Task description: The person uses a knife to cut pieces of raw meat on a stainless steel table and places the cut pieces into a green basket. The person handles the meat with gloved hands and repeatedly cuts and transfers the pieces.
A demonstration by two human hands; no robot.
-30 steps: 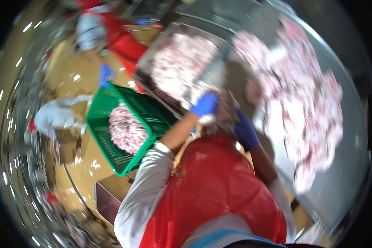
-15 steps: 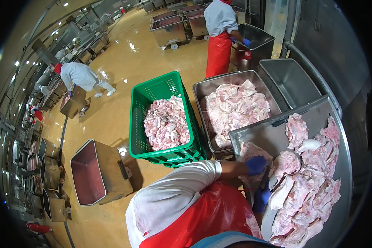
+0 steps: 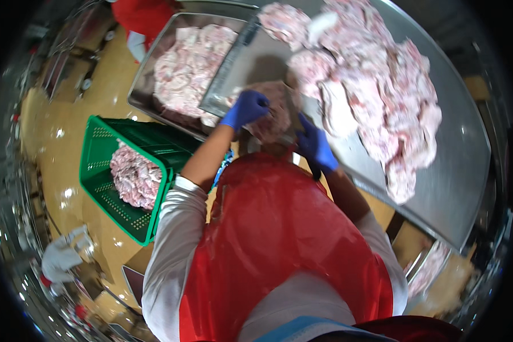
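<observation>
The blue-gloved left hand [image 3: 248,108] pinches one flat pink meat slab [image 3: 276,117], the grip of the blue-gloved right hand [image 3: 316,145] unclear; a large pale-pink meat heap [image 3: 373,85] apparently remains, the green plastic crate [image 3: 94,162] part-filled.

apron [image 3: 285,228] glossy red | sleeves [image 3: 175,242] white | left hand [image 3: 245,109], right hand [image 3: 316,147]: blue-violet gloves [image 3: 239,114]

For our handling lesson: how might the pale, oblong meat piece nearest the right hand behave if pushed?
The pale meat piece may slide, given its smooth-looking surface on the metal table. It probably bends, judging by its soft, irregular outline. Rolling seems unlikely; it lies long and flattish.
</observation>
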